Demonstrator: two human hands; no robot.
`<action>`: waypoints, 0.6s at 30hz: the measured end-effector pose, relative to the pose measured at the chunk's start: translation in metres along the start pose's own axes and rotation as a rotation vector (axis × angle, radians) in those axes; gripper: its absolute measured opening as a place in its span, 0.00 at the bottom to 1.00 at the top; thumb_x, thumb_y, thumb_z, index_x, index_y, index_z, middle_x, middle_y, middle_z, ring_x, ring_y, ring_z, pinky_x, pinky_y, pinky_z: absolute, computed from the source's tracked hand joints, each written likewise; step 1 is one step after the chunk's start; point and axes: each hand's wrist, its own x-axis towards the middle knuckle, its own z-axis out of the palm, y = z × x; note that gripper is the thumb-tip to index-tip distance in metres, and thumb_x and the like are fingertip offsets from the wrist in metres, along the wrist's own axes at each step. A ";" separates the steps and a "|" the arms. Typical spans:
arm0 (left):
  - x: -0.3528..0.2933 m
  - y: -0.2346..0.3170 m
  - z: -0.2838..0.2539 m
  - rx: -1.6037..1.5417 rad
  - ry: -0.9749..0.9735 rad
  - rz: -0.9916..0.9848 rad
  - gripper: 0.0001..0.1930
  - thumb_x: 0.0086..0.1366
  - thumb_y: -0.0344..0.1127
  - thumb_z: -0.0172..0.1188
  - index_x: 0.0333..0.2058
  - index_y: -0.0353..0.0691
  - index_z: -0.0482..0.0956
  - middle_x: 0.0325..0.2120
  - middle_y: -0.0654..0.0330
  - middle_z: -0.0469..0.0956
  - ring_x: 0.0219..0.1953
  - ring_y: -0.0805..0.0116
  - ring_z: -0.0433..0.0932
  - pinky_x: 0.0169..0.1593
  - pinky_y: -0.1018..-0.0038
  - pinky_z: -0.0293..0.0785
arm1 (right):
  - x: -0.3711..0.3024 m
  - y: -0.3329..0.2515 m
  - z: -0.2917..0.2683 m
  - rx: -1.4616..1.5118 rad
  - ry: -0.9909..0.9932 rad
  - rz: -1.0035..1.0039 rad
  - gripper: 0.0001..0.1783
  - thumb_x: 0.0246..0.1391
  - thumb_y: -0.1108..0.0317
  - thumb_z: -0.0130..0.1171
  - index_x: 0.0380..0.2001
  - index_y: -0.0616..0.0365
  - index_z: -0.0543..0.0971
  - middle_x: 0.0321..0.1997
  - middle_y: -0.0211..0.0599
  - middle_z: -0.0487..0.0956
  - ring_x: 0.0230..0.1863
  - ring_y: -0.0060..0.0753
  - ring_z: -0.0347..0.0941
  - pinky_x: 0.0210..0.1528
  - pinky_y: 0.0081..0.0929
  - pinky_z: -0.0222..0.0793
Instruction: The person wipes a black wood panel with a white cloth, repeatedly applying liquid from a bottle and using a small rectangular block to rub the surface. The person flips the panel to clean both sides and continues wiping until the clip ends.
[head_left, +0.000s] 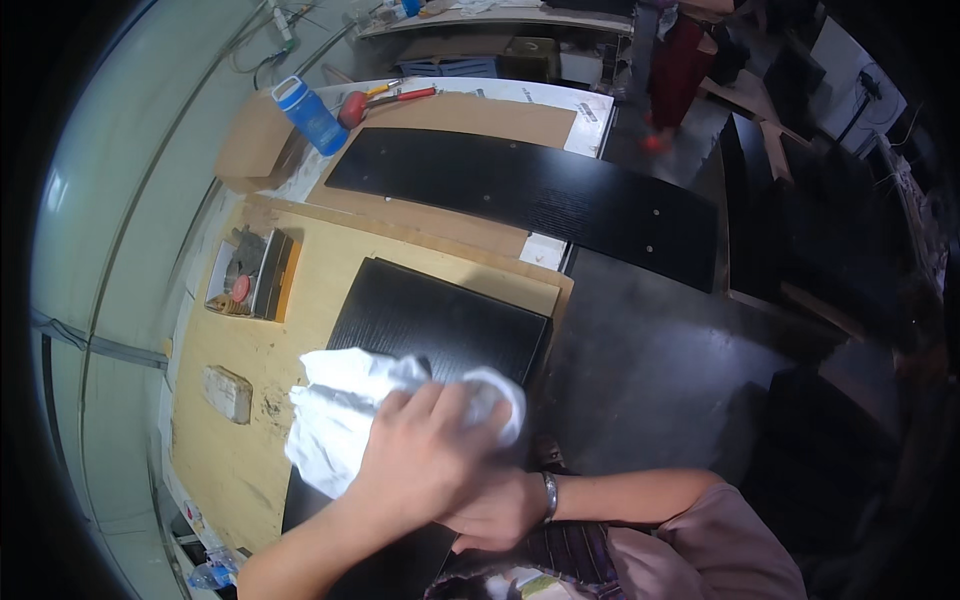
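One expanse of dim grey floor [640,340] lies right of the hands; a pale wooden worktable [310,325] extends ahead-left. Black panel [430,305] beneath the hands, near portion partly obscured. White cloth [335,420] bunched on it. Open box [287,280], ahead-left: grey and red contents, unidentifiable. Hands together, overlapping: left hand [420,450], blurred, clutching the cloth; right hand [503,510] partly hidden underneath, grip cannot be determined.

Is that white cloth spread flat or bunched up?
Bunched up: the white cloth is creased, with loose folds gathered around the person's left hand. The part beneath the hand is hidden.
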 end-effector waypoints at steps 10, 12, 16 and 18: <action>-0.028 0.006 -0.007 -0.095 -0.053 -0.171 0.27 0.47 0.30 0.67 0.51 0.52 0.85 0.44 0.55 0.80 0.39 0.56 0.82 0.39 0.60 0.78 | 0.002 0.000 -0.007 -0.096 -0.028 0.000 0.24 0.60 0.55 0.60 0.49 0.65 0.83 0.52 0.44 0.83 0.57 0.38 0.80 0.67 0.38 0.68; -0.054 0.000 -0.011 -0.183 -0.040 -0.299 0.27 0.46 0.26 0.67 0.48 0.51 0.87 0.42 0.53 0.81 0.38 0.55 0.83 0.39 0.61 0.79 | 0.007 0.004 -0.012 -0.067 -0.057 -0.004 0.24 0.61 0.55 0.58 0.49 0.65 0.83 0.56 0.46 0.82 0.59 0.40 0.78 0.65 0.38 0.68; -0.109 -0.012 -0.023 -0.212 0.015 -0.709 0.22 0.47 0.24 0.71 0.44 0.45 0.88 0.36 0.50 0.81 0.35 0.52 0.82 0.39 0.66 0.79 | 0.021 0.008 -0.024 -0.063 -0.061 0.014 0.23 0.61 0.56 0.59 0.47 0.66 0.83 0.57 0.48 0.81 0.60 0.43 0.78 0.60 0.37 0.72; -0.170 -0.013 -0.027 -0.405 0.186 -0.794 0.23 0.47 0.24 0.72 0.46 0.41 0.86 0.35 0.53 0.82 0.34 0.59 0.82 0.39 0.70 0.79 | 0.032 0.003 -0.025 -0.057 -0.042 0.012 0.22 0.60 0.55 0.62 0.45 0.65 0.84 0.51 0.46 0.85 0.53 0.43 0.83 0.52 0.35 0.78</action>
